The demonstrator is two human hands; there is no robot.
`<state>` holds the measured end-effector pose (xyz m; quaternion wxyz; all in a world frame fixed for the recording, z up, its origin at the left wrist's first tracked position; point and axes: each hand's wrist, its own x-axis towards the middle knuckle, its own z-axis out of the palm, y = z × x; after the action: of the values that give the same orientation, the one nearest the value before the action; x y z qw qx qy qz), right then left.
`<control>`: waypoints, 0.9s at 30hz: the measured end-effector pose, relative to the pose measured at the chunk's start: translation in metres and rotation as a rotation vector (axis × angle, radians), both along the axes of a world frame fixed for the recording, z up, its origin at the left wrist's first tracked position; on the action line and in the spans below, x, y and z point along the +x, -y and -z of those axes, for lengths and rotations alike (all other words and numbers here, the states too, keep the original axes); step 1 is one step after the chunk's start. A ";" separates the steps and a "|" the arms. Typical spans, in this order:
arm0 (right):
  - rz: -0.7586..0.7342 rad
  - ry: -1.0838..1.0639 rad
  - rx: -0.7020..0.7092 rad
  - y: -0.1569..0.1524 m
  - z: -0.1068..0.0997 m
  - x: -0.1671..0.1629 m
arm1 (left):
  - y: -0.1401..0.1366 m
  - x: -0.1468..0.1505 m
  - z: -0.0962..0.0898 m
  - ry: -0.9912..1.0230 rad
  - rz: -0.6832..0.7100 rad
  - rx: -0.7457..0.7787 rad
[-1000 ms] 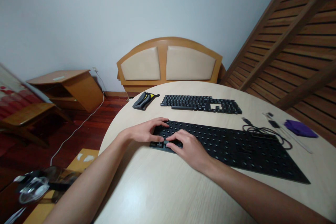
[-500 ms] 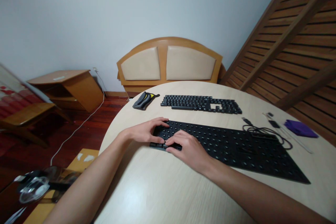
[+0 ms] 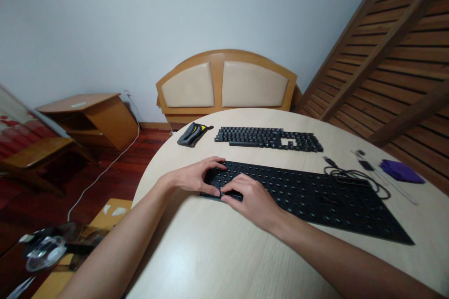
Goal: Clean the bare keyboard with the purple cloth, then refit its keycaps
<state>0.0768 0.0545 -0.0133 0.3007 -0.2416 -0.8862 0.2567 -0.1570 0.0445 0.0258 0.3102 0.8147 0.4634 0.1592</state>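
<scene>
My pale desk [image 3: 196, 252] has its rounded far rim at twelve, counting hours from the middle of the black keyboard base [image 3: 308, 196] on it; there is room between my forearms at seven. The base itself slants from nine o'clock to a corner at four. A strip of desk separates its far edge from the block of black keycaps [image 3: 245, 136] at eleven. At nine, my left hand [image 3: 196, 175] spreads wide over the base's end, fingertips by the far edge, thumb by the near one. My right hand [image 3: 254, 198], just beside that thumb, is pinched narrow; I cannot tell whether it holds anything. A purple cloth [image 3: 401, 171] lies past two.
</scene>
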 end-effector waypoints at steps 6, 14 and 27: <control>-0.014 -0.034 -0.012 0.000 0.000 -0.001 | 0.001 0.004 0.000 -0.059 0.005 0.054; -0.004 -0.029 -0.007 0.000 0.000 -0.001 | 0.002 0.003 0.003 -0.083 0.035 0.063; -0.032 -0.042 0.003 -0.001 0.000 -0.001 | 0.003 0.005 0.002 -0.084 0.033 0.073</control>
<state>0.0755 0.0555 -0.0134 0.3156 -0.2214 -0.8838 0.2653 -0.1521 0.0420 0.0234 0.2631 0.8391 0.4563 0.1363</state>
